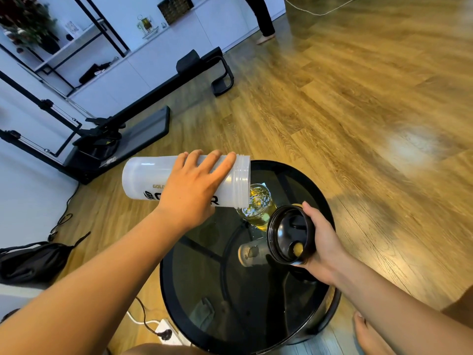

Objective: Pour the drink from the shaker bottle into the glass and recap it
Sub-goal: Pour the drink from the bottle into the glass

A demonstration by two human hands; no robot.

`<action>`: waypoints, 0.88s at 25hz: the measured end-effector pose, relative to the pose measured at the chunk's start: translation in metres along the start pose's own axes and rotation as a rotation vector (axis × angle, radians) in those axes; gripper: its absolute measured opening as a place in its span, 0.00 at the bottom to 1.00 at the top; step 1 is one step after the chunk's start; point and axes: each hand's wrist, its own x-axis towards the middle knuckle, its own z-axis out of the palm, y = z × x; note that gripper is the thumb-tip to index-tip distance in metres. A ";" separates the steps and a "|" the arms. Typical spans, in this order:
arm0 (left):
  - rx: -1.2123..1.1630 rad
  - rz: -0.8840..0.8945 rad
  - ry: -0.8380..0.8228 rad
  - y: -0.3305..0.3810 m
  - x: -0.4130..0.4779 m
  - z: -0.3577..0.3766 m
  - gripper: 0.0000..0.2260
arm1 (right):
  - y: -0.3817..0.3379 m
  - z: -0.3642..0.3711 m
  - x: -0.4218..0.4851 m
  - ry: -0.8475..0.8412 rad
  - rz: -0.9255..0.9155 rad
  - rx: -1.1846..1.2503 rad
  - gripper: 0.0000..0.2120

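Observation:
My left hand (pixel 192 185) grips a translucent white shaker bottle (pixel 146 180) tipped on its side, its open threaded mouth over the glass (pixel 258 208). The glass stands on a round black glass-topped table (pixel 256 303) and holds yellow drink with a wire whisk ball lying at its top. My right hand (pixel 325 242) holds the black shaker cap (pixel 289 234) just right of the glass, its hollow underside facing me.
A second small glass object (pixel 252 252) shows by the cap on or under the tabletop. Black exercise equipment (pixel 122 119) stands on the wooden floor behind. A black bag (pixel 33 260) lies left, a power strip (pixel 166 331) near my knee. A person's legs (pixel 263 19) stand far back.

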 end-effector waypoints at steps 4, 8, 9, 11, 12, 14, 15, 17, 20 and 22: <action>-0.498 -0.202 0.089 -0.001 -0.008 0.000 0.46 | -0.001 0.001 -0.003 -0.005 0.015 0.012 0.27; -1.081 -0.690 0.266 0.015 -0.048 0.015 0.48 | -0.004 0.001 -0.011 -0.028 0.023 0.031 0.27; -1.127 -0.769 0.298 0.025 -0.063 0.022 0.49 | -0.004 0.002 -0.013 -0.034 0.026 0.038 0.27; -1.219 -0.912 0.345 0.050 -0.094 0.032 0.51 | -0.005 0.004 -0.019 -0.062 0.042 0.040 0.29; -1.255 -0.979 0.367 0.063 -0.109 0.036 0.51 | -0.004 0.005 -0.022 -0.083 0.049 0.027 0.31; -1.275 -1.085 0.435 0.086 -0.134 0.041 0.51 | -0.001 0.006 -0.029 -0.127 0.061 -0.018 0.33; -1.285 -1.129 0.482 0.094 -0.144 0.044 0.51 | 0.002 0.006 -0.034 -0.146 0.064 -0.043 0.34; -1.322 -1.188 0.554 0.104 -0.161 0.050 0.50 | 0.010 0.007 -0.041 -0.167 0.063 -0.094 0.33; -1.399 -1.227 0.556 0.116 -0.176 0.061 0.55 | 0.022 0.005 -0.048 -0.153 0.045 -0.182 0.32; -1.442 -1.203 0.560 0.118 -0.180 0.060 0.56 | 0.029 0.009 -0.053 -0.123 0.015 -0.206 0.30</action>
